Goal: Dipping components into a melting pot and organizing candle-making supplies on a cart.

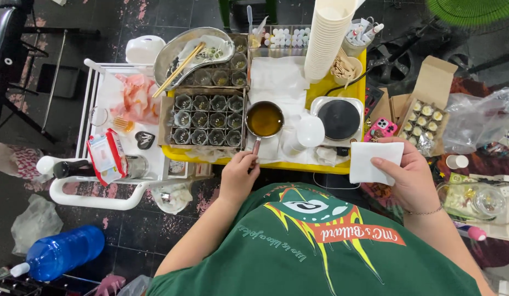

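Left hand point(239, 174) gripping handle of small pot point(265, 119) of brown liquid near tray edge, right hand point(410, 175) pinching white napkin point(372, 163) off the side

- Black hotplate point(339, 119) on the yellow table point(320, 86).
- Left of the hotplate: tray of small glass jars point(208, 119).
- Behind it: tall stack of paper cups point(326, 38).
- Right of it: pink phone point(381, 129), open cardboard box point(427, 104).
- Far down-left, on the floor: blue water bottle point(60, 253).
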